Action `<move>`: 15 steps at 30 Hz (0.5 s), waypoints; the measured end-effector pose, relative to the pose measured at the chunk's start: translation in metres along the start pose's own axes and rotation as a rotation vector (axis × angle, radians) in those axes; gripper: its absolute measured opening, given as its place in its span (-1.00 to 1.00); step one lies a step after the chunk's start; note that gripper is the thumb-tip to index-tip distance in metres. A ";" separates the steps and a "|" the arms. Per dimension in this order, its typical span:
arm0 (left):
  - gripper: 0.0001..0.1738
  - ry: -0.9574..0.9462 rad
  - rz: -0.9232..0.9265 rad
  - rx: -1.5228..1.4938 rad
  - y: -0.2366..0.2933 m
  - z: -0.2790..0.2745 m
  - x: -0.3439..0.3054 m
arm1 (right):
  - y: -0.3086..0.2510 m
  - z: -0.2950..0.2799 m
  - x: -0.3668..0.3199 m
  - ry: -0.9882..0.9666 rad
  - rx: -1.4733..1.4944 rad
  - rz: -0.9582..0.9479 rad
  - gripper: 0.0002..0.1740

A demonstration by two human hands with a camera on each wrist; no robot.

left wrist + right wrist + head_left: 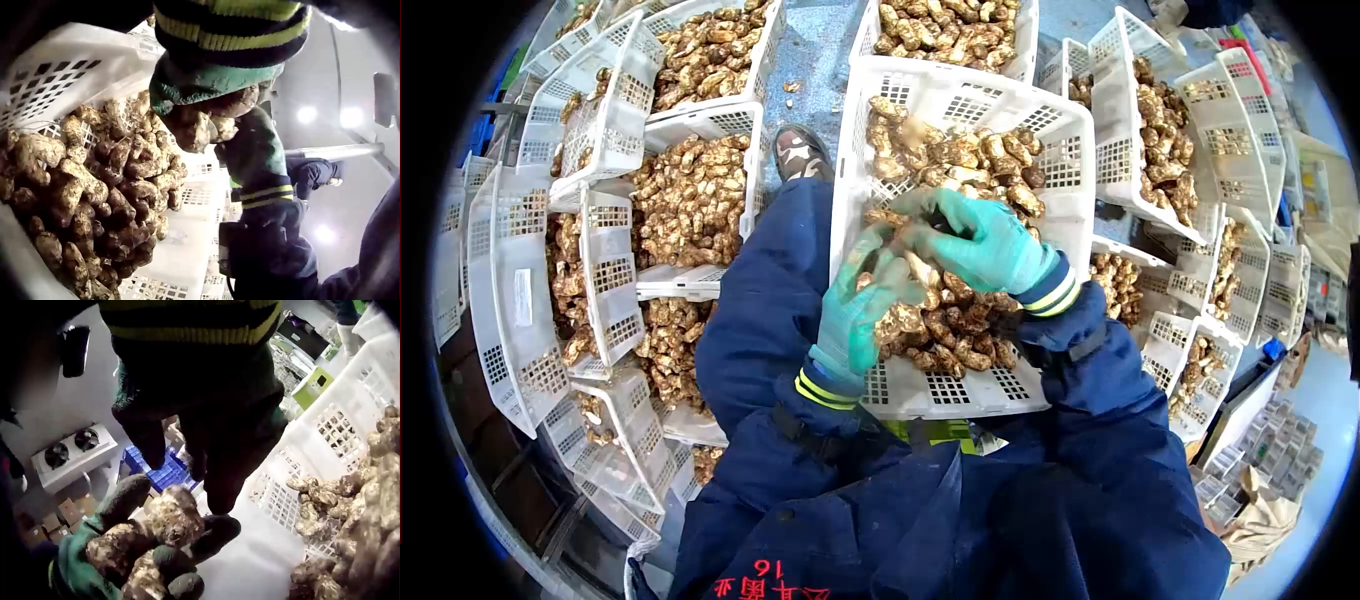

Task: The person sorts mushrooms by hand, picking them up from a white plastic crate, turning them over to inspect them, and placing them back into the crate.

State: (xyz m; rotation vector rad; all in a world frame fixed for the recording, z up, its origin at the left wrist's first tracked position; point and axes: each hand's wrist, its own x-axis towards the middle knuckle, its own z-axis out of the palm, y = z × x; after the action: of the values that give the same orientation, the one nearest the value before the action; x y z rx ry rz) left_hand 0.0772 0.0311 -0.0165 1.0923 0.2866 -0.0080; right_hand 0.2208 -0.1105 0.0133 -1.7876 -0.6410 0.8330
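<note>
Both hands wear green gloves and meet over a white plastic crate (1075, 200) of brown, earthy mushrooms (960, 330). My left hand (860, 310) is turned palm up, fingers curled round several mushrooms (175, 515), as the right wrist view shows. In the left wrist view those mushrooms (199, 131) peek out from under the left glove. My right hand (990, 240) comes over them from the right, palm down. Its fingers (222, 481) point down beside the held mushrooms, spread and fairly straight. A blurred pale shape (915, 130) hangs over the crate's far part.
White crates of mushrooms stand stacked on the left (690, 195) and on the right (1165, 150). Another full crate (1030, 40) sits just beyond the middle one. A shoe (802, 152) rests on the blue floor. Another person (315, 175) appears in the background.
</note>
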 end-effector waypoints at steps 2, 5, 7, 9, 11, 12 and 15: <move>-0.49 -0.157 -0.078 -0.063 -0.004 -0.002 -0.002 | -0.013 -0.026 0.000 0.070 -0.064 -0.046 -0.60; -0.54 -0.249 -0.360 -0.257 0.027 0.020 -0.002 | 0.042 -0.068 0.039 0.410 -0.595 0.114 -0.58; -0.54 -0.306 -0.382 -0.330 0.027 0.020 -0.005 | 0.076 -0.067 0.065 0.084 -0.820 0.328 -0.49; -0.62 -0.316 -0.385 -0.320 0.027 0.019 -0.007 | 0.128 -0.038 0.069 0.038 -1.044 0.056 -0.42; -0.67 -0.379 -0.317 -0.228 0.025 0.015 -0.007 | 0.115 -0.013 0.054 0.007 -1.156 0.144 -0.42; -0.71 -0.447 -0.277 -0.171 0.027 0.015 -0.004 | 0.125 -0.003 0.043 0.187 -1.221 -0.007 -0.44; -0.53 -0.702 -0.199 -0.179 0.010 0.012 -0.004 | 0.105 0.003 0.011 -0.124 -1.062 0.160 -0.45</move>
State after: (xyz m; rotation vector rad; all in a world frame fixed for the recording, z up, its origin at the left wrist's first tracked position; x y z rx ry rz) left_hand 0.0772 0.0248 -0.0015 0.8203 -0.2349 -0.5245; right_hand 0.2292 -0.1363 -0.0884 -2.7726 -1.1683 0.7586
